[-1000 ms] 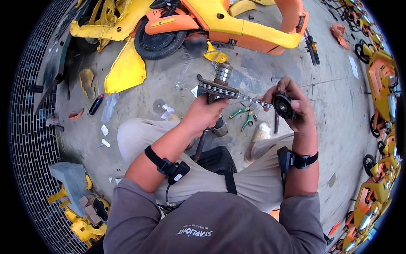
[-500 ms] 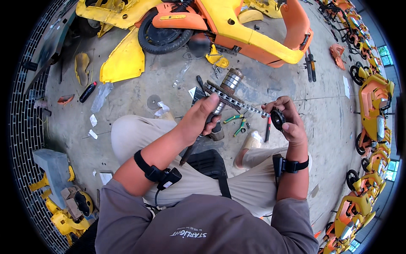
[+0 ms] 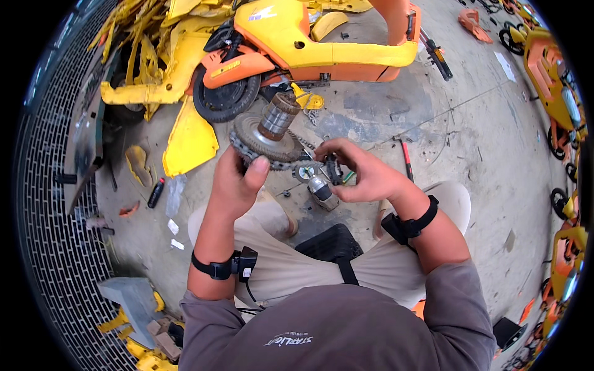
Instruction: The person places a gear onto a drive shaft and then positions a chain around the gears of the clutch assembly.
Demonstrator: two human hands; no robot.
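My left hand (image 3: 238, 188) is closed on a greasy toothed sprocket assembly (image 3: 253, 133) with a ribbed metal cylinder (image 3: 277, 117) sticking up from it. A chain (image 3: 284, 165) runs round the sprocket and toward my right hand (image 3: 368, 176), which grips a small black toothed ring (image 3: 333, 168) on edge between thumb and fingers. Just below the ring is a silver cylindrical metal piece (image 3: 322, 193); whether it joins the assembly I cannot tell.
A yellow and orange scooter body (image 3: 328, 49) and loose yellow panels (image 3: 189, 139) lie ahead. A red-handled tool (image 3: 405, 159) and a dark bottle (image 3: 156, 193) are on the concrete floor (image 3: 458, 136). Scooters (image 3: 554, 80) line the right; a brick surface (image 3: 62, 216) is at left.
Both hands have moved leftward in the view, the left one furthest. The sprocket assembly has swung left, its chain side tilting, and the black ring has turned edge-on beside it.
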